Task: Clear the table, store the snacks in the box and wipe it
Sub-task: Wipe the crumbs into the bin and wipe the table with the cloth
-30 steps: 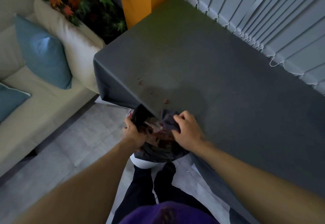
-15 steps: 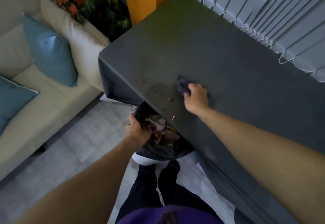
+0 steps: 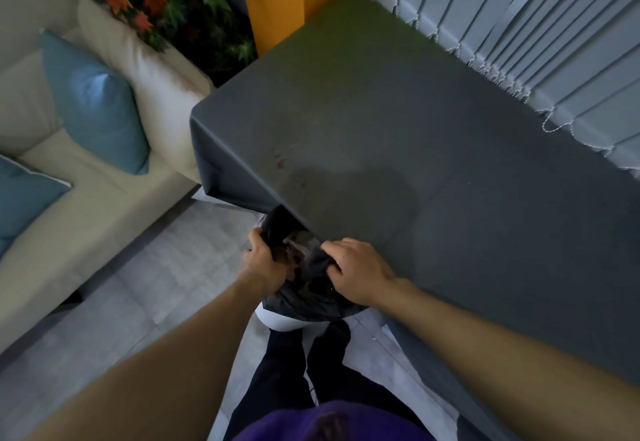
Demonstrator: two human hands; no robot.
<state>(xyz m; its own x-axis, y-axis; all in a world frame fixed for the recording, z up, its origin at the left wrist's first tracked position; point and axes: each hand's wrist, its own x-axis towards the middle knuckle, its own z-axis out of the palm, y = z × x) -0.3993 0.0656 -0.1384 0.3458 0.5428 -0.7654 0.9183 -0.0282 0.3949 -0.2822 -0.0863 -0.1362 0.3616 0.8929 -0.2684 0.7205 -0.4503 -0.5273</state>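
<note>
Cloth bunched tight in right hand at bench near edge, just over bin; left hand clamped on bag rim. Risk of spill past the bag onto floor if cloth shaken off-centre or rim let slip. Spots near left corner not yet wiped, likely to smear.

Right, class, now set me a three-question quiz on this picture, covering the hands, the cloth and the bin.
1. True or false: the left hand grips the bin by its rim.
2. What does the right hand hold? A sponge; B cloth; C cup.
3. Fill in: reddish spots lie on the ___.
Key: 1 true; 2 B; 3 table.
</note>
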